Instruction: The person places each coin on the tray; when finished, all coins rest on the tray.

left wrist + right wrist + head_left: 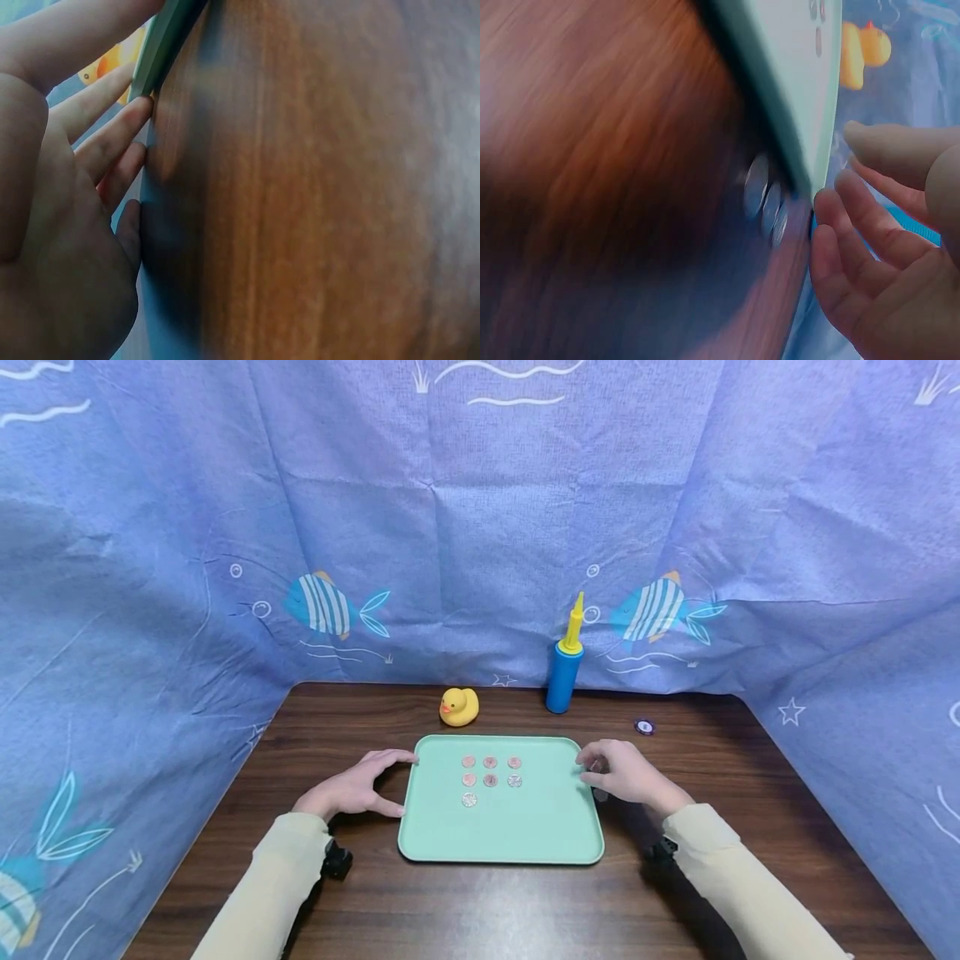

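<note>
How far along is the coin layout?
Looks done: seven coins lie on the tray, in rows of three, three and one. In hand: no coin visible; left hand and right hand are at the tray's opposite sides. Remaining, probably: the three coins visible on the table beside the tray.

coins (pixel 490 781) are too small to read — both wrist views crop the tray (pixel 791 52).

the left sleeve (pixel 267 889) and the right sleeve (pixel 750 893) are pale cream, long and plain, with soft creases towards each loosely gathered end. the left hand (pixel 360 787) and the right hand (pixel 627 772) are bare. a small, blocky black device (pixel 338 862) is worn at the left wrist; a second dark unit (pixel 663 849) at the right wrist is probably similar, though shadow blurs its outline.
</note>
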Motion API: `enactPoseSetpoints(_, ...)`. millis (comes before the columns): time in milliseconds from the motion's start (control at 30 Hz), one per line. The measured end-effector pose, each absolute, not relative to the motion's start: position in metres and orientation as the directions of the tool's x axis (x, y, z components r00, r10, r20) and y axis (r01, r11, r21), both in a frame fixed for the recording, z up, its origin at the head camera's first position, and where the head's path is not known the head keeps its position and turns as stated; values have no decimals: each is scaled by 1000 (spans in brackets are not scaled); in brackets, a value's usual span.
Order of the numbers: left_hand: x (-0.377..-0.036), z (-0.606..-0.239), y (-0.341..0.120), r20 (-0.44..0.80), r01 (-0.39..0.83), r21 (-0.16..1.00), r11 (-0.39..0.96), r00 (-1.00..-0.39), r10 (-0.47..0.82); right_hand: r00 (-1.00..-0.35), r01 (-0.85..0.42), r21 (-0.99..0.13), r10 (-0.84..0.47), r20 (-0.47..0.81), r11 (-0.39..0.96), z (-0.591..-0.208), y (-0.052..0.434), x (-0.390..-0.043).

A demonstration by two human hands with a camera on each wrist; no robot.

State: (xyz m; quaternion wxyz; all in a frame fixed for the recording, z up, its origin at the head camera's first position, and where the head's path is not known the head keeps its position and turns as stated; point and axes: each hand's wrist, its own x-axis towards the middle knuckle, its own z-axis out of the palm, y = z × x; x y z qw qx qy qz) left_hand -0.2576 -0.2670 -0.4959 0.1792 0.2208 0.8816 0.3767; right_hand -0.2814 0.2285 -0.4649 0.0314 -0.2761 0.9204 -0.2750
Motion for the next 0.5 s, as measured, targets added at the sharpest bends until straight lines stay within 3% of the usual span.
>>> enactPoseSetpoints(267, -258, -498, -267, -153, 249, 745, 619, -839, 522, -847, -478, -527, -528, 64, 702, -477, 250, -275)
enactPoseSetpoints(500, -260, -498, -268, -131, 264, 752, 604, -839, 529, -841, -509, -500, -528, 117, 700, -484, 249, -272)
